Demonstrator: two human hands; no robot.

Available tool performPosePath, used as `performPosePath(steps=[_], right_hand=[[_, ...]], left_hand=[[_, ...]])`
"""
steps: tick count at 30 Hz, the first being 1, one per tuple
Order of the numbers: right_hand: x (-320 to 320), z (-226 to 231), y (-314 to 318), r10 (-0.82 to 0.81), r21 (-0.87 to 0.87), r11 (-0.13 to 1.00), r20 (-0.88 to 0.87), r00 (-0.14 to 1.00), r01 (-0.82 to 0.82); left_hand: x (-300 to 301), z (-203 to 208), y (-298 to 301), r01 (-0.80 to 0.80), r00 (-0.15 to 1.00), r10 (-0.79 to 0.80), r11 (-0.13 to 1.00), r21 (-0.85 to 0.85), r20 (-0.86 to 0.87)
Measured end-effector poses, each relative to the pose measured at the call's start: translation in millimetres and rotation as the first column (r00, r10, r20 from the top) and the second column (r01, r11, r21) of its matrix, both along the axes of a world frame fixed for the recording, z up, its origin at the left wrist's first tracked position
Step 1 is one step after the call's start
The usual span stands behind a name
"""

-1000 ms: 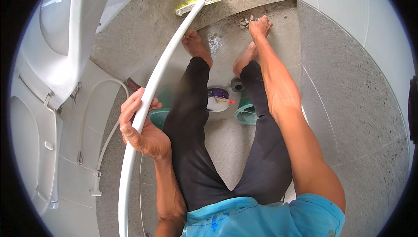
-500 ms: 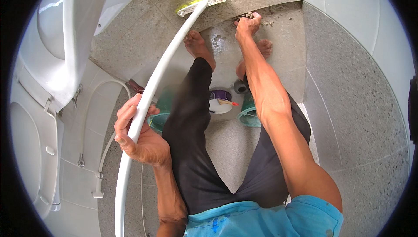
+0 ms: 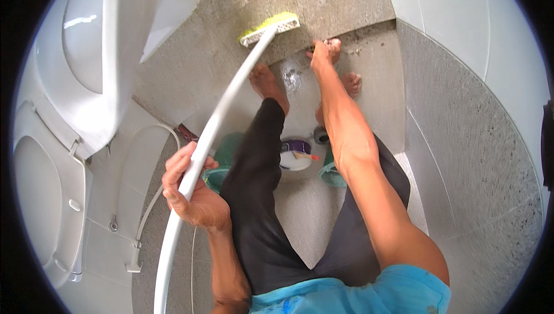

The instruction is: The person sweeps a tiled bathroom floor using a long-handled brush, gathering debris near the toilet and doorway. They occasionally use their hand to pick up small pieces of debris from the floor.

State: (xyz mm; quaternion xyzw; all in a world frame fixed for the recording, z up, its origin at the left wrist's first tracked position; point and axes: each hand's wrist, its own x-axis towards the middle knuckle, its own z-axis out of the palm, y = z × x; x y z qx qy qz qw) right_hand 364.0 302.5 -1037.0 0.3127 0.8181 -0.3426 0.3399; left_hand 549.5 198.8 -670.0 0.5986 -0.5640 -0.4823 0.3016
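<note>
My left hand (image 3: 199, 196) is closed around the long white handle of a floor brush (image 3: 216, 115). The brush head, with yellow-green bristles, lies tilted on the upper floor level with its bristles facing away from me. At the edge of a low step (image 3: 369, 29), my right hand (image 3: 325, 53) reaches down with its fingers bent together. What those fingers hold, if anything, is too small to make out. Dark grit (image 3: 353, 49) is scattered along the foot of the step, just right of that hand.
White ceramic fixtures (image 3: 124, 72) and a toilet seat (image 3: 49, 198) stand at the left, with a white hose (image 3: 151, 207) nearby. Between my legs are a purple-and-white tub (image 3: 295, 158) and a teal bucket (image 3: 332, 175). A speckled wall (image 3: 461, 123) curves along the right.
The whole view has shifted, so the floor and brush appear lower. My right hand has moved slightly left along the step edge. My left hand keeps its hold on the handle.
</note>
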Motion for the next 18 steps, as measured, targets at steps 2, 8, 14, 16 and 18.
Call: performPosePath(steps=[2,8,14,16,18], right_hand=[[-0.1,-10.0,1.5,-0.101,-0.01,0.995,-0.034,0.994,0.101],[-4.6,-7.5,4.4,-0.232,-0.068,0.97,-0.001,0.973,0.231],[-14.1,5.1,18.0,-0.408,-0.307,0.844,0.163,0.898,0.44],[-21.7,34.0,-0.1,-0.327,-0.365,0.867,0.097,0.94,0.339],[-52.2,51.7,-27.7,-0.182,-0.492,0.84,0.138,0.974,0.227]], left_hand=[[-3.2,1.4,-1.7,-0.009,1.0,0.009,1.0,0.019,-0.015],[-3.7,3.9,-3.5,-0.024,0.999,0.025,1.0,0.011,-0.041],[-5.6,5.3,-7.5,-0.017,0.999,0.017,1.0,0.001,-0.048],[-5.5,5.2,-4.4,-0.027,0.999,0.026,0.999,-0.027,-0.033],[-4.9,4.3,-3.4,-0.02,1.0,0.02,1.0,-0.014,-0.02]])
